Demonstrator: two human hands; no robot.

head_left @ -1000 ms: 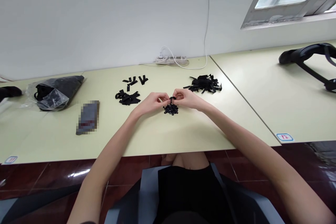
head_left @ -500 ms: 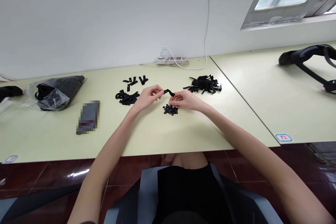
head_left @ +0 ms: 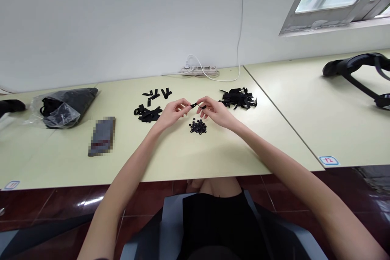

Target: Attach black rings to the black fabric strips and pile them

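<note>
A short black strap (head_left: 203, 107) is stretched between my two hands, above the table. My left hand (head_left: 174, 112) pinches its left end between thumb and fingertips. My right hand (head_left: 214, 111) has its fingers closed on the strap farther right. Just below the hands lies a small heap of black rings (head_left: 198, 126). Beside my left hand rests a pile of black straps (head_left: 148, 113), with several loose strap pieces (head_left: 154, 94) behind it. A bigger heap of black straps (head_left: 238, 98) sits behind my right hand.
On the left of the table (head_left: 183, 162) are a pixelated dark object (head_left: 102, 136) and a dark item in a clear plastic bag (head_left: 68, 107). A power strip (head_left: 199, 70) with a white cable lies against the wall. At far right stands a black strap-like frame (head_left: 359, 73).
My right hand has shifted its hold on the strap, its fingers now higher and nearer the left hand. The strap's middle has changed shape. My left hand stays nearly still.
</note>
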